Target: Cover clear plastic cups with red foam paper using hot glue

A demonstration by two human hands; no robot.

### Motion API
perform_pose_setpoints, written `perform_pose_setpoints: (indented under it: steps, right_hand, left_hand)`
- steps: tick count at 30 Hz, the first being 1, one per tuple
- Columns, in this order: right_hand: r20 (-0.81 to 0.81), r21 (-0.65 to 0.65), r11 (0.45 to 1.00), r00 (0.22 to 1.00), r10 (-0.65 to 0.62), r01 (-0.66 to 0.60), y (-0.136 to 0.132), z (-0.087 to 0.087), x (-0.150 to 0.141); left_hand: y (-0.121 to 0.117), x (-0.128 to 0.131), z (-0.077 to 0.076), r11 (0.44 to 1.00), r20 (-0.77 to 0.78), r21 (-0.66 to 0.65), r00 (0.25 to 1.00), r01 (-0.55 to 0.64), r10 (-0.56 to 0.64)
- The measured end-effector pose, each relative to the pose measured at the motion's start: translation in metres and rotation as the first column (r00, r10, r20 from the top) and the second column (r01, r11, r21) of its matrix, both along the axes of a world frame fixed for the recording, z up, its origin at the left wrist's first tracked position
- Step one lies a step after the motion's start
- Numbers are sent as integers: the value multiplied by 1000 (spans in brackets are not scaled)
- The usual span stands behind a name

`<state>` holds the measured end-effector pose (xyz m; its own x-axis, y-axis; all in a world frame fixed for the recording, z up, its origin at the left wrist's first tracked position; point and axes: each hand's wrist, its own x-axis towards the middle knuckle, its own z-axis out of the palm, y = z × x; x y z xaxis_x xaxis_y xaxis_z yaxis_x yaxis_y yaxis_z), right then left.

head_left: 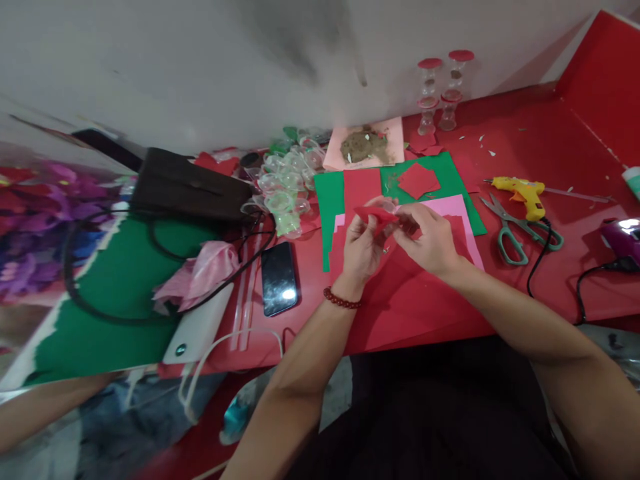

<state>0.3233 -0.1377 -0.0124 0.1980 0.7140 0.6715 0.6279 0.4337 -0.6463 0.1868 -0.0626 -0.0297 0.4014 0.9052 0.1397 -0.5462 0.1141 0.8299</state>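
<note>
Over the near side of the green sheet (327,200), the left hand (361,252) is pinching a red paper piece (375,215), apparently steadying it for the right hand (431,245), whose exact grip cannot be told, while scissors (509,217) and a glue gun (523,192) are lying rightward, seemingly within reach.

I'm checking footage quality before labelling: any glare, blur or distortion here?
Head view: bright glare on the phone and the purple device; soft detail around the fingers of the left hand and right hand; smeared, stretched-looking purple flowers at the left edge; overall light dim, the dark smudge on the wall possibly shadow or stain.
</note>
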Motion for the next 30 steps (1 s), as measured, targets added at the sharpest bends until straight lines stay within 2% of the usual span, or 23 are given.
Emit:
perform_pose_setpoints:
  steps: [4,7,13,20,25,30]
  right_hand:
    - [56,24,999,998,-24,22,-1,1,0]
    - [70,20,1000,997,-14,13,-1,2,1]
    - [136,40,994,985,-107,103,0,-3,3]
    - [269,21,966,929,-253,257,4,-7,7]
    - [243,120,972,944,-225,201,7,-10,11]
    - [173,175,977,973,-151,120,15,-19,16]
  left_hand:
    - [0,-2,-1,988,-23,-147,999,43,-47]
    - [0,-3,0,974,-30,-206,994,99,-108]
    - [0,0,-2,974,-32,-198,993,106,-115]
    - [-5,4,-4,975,-56,-191,990,117,-130]
    - [-8,9,-3,969,6,-220,993,116,-118]
    - [-5,13,-3,950,1,-294,994,103,-108]
